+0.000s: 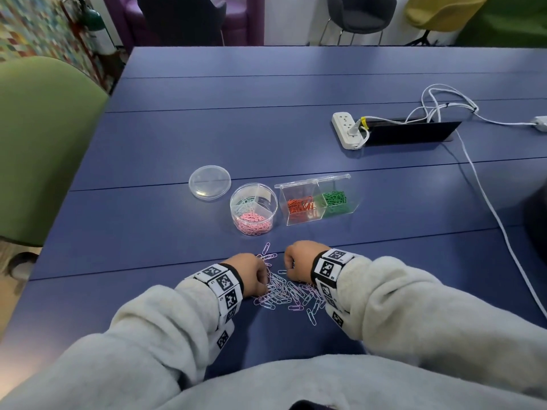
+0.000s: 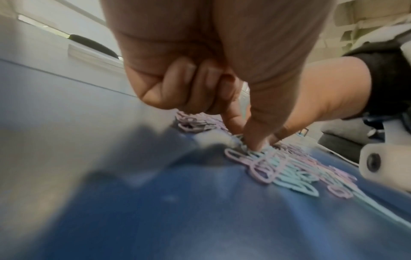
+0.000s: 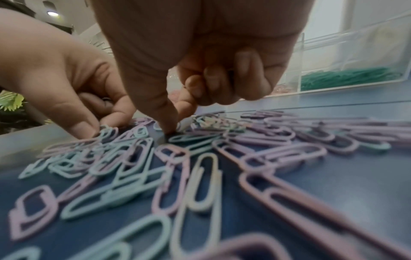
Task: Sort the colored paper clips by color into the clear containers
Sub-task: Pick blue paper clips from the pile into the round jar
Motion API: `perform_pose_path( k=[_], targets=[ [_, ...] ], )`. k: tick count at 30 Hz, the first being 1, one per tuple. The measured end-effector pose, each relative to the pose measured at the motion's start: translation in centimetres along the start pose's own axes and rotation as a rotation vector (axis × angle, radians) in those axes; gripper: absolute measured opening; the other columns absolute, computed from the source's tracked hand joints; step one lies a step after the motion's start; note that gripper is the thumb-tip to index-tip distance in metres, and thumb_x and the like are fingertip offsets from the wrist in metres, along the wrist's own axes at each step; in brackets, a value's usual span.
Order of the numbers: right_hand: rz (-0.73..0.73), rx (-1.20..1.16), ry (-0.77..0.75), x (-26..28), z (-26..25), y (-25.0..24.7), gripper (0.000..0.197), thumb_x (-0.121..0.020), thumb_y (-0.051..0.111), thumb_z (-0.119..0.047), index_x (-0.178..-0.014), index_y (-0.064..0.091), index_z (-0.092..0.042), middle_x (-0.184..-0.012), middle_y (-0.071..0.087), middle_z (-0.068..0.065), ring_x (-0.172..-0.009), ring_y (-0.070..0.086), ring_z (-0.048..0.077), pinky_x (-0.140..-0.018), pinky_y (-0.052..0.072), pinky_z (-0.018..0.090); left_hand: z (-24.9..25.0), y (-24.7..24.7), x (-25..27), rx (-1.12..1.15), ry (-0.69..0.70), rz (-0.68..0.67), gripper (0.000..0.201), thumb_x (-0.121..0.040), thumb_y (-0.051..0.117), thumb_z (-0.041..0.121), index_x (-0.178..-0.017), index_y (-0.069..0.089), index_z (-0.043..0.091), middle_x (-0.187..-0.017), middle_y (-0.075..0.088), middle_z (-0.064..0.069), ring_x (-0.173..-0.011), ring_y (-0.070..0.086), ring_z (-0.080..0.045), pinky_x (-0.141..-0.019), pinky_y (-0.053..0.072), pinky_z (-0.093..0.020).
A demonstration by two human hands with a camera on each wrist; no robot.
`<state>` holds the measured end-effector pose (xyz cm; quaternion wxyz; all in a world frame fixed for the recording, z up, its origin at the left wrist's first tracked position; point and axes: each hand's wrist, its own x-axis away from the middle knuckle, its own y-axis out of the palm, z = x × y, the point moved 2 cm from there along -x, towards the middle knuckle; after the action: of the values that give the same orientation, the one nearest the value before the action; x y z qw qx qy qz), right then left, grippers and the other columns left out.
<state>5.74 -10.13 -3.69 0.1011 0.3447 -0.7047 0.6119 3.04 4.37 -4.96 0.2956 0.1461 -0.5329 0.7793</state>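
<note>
Both of my hands are down on the pile of paper clips (image 1: pixel 285 291) on the blue table (image 1: pixel 207 128). My left hand (image 1: pixel 253 275) has its last three fingers curled up tight. Its thumb and pointer finger (image 2: pixel 255 140) poke down together into the clips. I cannot tell if they have a clip pinched yet. My right hand (image 1: pixel 299 258) looks the same. Three fingers are curled in, and the thumb and pointer finger (image 3: pixel 164 123) press close together on the table among the clips. I cannot tell if a clip is between them.

The loose clips are light purple and light blue, all mixed up. They lie flat in a heap between my two wrists, close to me. A few purple ones sit a little past my left hand.

Farther from me stands a round clear tub (image 1: pixel 254 208) with walls inside it. Pink clips (image 1: pixel 253 223) fill the near part, and pale blue clips (image 1: pixel 244 204) are in the left part. Its round lid (image 1: pixel 209 181) lies on the table beside it, to the left and farther back. Just right of the tub is a clear box (image 1: pixel 318 199) with its lid open. Orange clips (image 1: pixel 300 205) are in its left part and green clips (image 1: pixel 334 199) are in its right part.

A white power strip (image 1: pixel 347 130) with white cords (image 1: pixel 485 184) sits far off to the right.
</note>
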Motion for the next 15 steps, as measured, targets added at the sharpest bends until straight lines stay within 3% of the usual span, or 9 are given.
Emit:
perform_pose_path(
  k=[4,8,12,15],
  targets=[
    [-0.009,-0.122,0.020,0.4,0.7,0.1,0.012,-0.083,0.057,-0.018,-0.072,0.052,-0.020,-0.082,0.063,0.003,-0.076,0.059,0.021,-0.069,0.049,0.029,-1.2,-0.1,0.1,0.118,-0.017,0.061,0.016,-0.077,0.065,0.024,-0.066,0.054,0.026,-0.063,0.054,0.012,-0.060,0.050,-0.007,-0.067,0.045,-0.021],
    [0.121,-0.389,0.084,1.3,2.2,-0.1,0.020,-0.084,0.058,-0.019,-0.069,0.045,-0.020,-0.072,0.054,-0.001,-0.066,0.051,0.016,-0.065,0.047,0.030,-2.1,-0.9,0.2,0.265,-0.029,0.133,0.015,-0.081,0.061,0.023,-0.068,0.054,0.025,-0.065,0.055,0.012,-0.063,0.051,-0.008,-0.068,0.046,-0.020],
    [0.158,-0.660,0.124,2.1,3.7,-0.5,0.013,-0.086,0.052,-0.009,-0.079,0.049,-0.019,-0.065,0.053,-0.002,-0.052,0.048,0.014,-0.050,0.043,0.024,-2.5,-1.2,0.3,0.442,-0.034,0.104,0.014,-0.084,0.057,0.017,-0.071,0.056,0.023,-0.063,0.060,0.007,-0.059,0.053,-0.010,-0.065,0.047,-0.022],
    [0.130,-0.882,0.155,2.5,4.1,-0.8,0.024,-0.090,0.038,0.002,-0.090,0.056,-0.015,-0.066,0.049,-0.001,-0.046,0.042,0.010,-0.042,0.037,0.018,-2.7,-1.1,0.1,0.601,-0.022,0.081,0.017,-0.084,0.054,0.003,-0.074,0.054,0.017,-0.058,0.060,0.005,-0.053,0.053,-0.011,-0.059,0.046,-0.024]
  ],
)
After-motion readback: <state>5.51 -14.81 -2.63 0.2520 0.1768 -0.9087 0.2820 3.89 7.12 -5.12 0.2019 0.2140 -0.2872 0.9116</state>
